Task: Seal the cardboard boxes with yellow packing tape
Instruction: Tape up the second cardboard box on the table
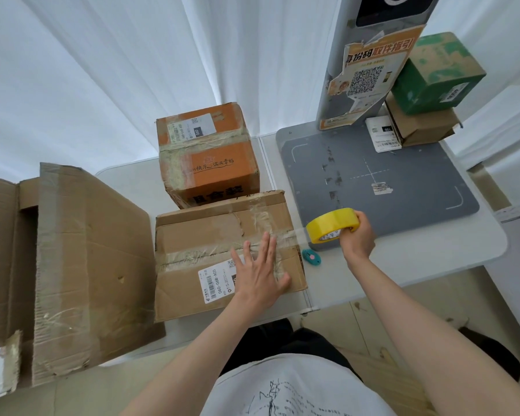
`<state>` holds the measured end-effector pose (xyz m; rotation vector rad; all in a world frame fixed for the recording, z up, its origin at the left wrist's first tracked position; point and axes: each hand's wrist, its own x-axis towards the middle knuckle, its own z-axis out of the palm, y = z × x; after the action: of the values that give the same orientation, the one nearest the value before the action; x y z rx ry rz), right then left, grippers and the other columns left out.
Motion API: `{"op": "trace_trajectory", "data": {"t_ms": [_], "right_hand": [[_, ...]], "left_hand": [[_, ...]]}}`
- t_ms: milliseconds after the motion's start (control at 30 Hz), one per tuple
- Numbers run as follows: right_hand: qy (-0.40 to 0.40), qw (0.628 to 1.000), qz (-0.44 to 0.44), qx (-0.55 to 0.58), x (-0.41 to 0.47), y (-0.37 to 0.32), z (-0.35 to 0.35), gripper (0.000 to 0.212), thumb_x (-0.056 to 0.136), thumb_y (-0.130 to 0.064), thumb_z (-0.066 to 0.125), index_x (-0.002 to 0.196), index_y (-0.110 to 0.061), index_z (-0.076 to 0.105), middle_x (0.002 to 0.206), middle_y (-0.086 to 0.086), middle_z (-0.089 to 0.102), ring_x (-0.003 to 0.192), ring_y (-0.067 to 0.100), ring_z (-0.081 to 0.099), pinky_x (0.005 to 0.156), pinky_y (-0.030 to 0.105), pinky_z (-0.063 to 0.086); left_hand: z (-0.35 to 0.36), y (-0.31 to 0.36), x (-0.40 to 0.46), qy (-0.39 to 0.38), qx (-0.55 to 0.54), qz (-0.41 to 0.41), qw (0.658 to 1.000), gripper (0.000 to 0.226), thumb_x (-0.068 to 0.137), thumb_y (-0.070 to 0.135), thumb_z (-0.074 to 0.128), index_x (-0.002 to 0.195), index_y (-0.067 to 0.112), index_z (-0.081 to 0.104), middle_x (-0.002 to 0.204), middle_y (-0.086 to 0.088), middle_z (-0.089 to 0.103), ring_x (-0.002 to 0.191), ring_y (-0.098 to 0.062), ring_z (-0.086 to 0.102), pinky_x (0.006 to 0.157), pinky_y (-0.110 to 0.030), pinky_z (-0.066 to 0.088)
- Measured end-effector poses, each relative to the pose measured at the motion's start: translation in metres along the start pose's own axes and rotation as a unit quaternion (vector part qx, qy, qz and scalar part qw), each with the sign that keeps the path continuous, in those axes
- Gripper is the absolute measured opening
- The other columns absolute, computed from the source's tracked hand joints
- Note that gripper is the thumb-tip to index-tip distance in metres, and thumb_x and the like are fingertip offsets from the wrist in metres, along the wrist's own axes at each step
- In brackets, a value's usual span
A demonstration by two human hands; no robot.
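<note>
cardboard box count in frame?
5. Flat brown box under the left hand; orange box behind it; large opened box at left; green box stacked on a brown box at back right. More may sit out of view.

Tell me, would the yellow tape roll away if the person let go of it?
Probably not far: the yellow tape roll is round, so apt to roll, but its pulled strip looks stuck to the brown box, likely tethering it.

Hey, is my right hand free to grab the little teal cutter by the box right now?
Probably not yet. The right hand is gripping the tape roll. The cutter lies uncovered on the table just below the roll.
</note>
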<state>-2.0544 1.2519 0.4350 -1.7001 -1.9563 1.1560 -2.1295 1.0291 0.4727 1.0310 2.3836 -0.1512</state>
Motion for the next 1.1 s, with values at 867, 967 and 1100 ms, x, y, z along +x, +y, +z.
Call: {"op": "trace_trajectory", "data": {"t_ms": [867,967,1100], "right_hand": [[-0.043,0.964,0.22,0.145,0.012,0.029,0.031,0.026,0.092,-0.002,0.064,0.117,-0.004,0.057,0.132,0.018,0.052,0.103,0.036,0.063,0.081,0.048,0.061],[-0.027,0.962,0.216,0.162,0.001,0.037,0.031,0.031,0.086,0.0,0.072,0.105,-0.006,0.048,0.123,0.024,0.057,0.092,0.037,0.065,0.083,0.053,0.059],[-0.064,0.974,0.195,0.1,-0.017,0.049,0.035,0.034,0.082,-0.009,0.077,0.107,-0.004,0.054,0.119,0.02,0.06,0.102,0.039,0.064,0.091,0.053,0.054]], "left_hand": [[-0.02,-0.008,0.045,0.163,-0.134,0.102,0.972,0.034,0.101,0.041,0.051,0.122,0.015,0.058,0.139,-0.002,0.047,0.125,-0.02,0.044,0.106,-0.037,0.042],[-0.037,0.0,0.07,0.111,-0.135,0.154,0.973,0.039,0.102,0.036,0.055,0.137,0.02,0.057,0.139,-0.001,0.049,0.128,-0.021,0.044,0.109,-0.036,0.037],[-0.048,0.017,0.102,0.037,-0.034,0.217,0.975,0.051,0.102,0.04,0.054,0.151,0.027,0.046,0.145,0.001,0.047,0.129,-0.024,0.041,0.106,-0.039,0.034]]}}
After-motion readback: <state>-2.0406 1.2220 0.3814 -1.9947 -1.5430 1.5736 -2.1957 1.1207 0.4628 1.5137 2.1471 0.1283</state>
